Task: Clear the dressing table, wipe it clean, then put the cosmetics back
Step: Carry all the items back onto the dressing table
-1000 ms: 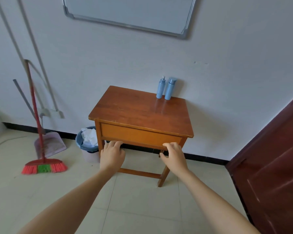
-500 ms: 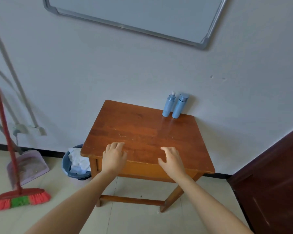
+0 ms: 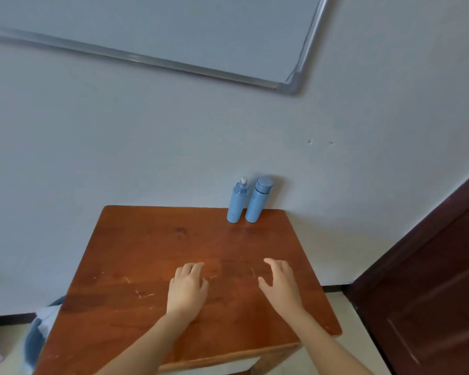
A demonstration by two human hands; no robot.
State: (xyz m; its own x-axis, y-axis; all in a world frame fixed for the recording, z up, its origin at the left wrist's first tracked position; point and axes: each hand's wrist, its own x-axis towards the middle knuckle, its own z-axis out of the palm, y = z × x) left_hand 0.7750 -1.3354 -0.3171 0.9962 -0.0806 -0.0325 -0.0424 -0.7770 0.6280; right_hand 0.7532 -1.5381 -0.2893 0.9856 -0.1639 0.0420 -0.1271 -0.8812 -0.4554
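At the far left a blue bin pokes out beside the wooden surface. Your left hand is low over the near middle, fingers loosely bent, holding nothing. Further back the pump bottle and the capped bottle stand upright, just beside each other (tucked against the wall, likely to leave the front free). Your right hand is spread and empty, angled toward them, so clearing looks about to begin. A dark door fills the right.
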